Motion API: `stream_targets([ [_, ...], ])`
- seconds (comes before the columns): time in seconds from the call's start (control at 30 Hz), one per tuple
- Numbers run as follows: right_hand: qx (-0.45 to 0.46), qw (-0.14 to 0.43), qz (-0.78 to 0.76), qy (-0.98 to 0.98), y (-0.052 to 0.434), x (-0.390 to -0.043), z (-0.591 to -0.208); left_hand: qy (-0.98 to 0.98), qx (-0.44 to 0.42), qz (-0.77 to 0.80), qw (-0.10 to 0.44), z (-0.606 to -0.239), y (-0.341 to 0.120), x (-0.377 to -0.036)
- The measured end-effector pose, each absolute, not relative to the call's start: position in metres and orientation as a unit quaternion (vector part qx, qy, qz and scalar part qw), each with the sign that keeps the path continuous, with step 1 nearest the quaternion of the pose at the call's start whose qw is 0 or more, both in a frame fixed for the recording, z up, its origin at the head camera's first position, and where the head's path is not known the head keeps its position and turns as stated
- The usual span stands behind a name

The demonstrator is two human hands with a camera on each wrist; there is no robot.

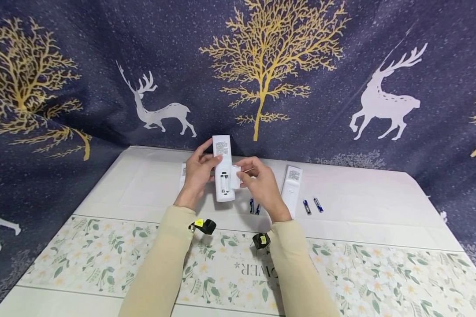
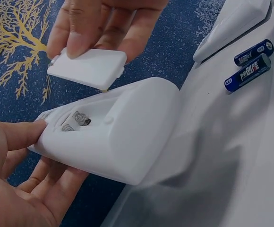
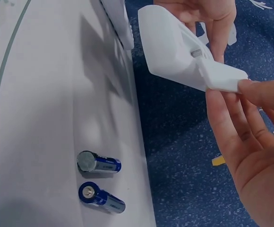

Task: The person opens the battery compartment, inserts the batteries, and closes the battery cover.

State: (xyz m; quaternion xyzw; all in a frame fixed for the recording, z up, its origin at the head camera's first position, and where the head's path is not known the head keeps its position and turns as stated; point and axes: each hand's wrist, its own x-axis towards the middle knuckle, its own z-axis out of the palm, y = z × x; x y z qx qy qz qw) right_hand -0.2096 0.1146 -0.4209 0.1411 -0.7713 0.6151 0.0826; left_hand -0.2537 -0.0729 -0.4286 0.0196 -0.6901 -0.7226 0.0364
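Two bare hands work over a white table set against a dark blue curtain printed with gold trees and white deer. At far left on the table, mostly hidden behind the left hand, lies the edge of a white remote. The left hand holds a second white remote control raised above the table, back side up, thumb on one long edge and fingers curled under the other; its battery compartment stands open, metal contacts showing and no cells inside. Just right of it, the right hand pinches the small white battery cover between thumb and fingertips, the cover held close beside the open compartment; whether the two touch cannot be told. On the table below the right hand lie two blue batteries, side by side and near the table's edge in the right wrist view. Farther right rests a third white remote, lying flat, and just beyond it a second pair of blue batteries. A strip of flower-patterned cloth runs across the near part of the table, under both beige sleeves.
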Motion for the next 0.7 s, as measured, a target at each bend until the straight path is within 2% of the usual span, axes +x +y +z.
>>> stream_targets([
  [0.37,0.112,0.098,0.609,-0.779,0.127,-0.218,-0.433,-0.686,0.022,-0.726,0.031,-0.430,-0.073,-0.253],
  [0.7,0.061,0.065,0.577,-0.812,0.132,-0.227,-0.442,-0.691,0.021,-0.722,0.028,-0.430,-0.073,-0.255],
])
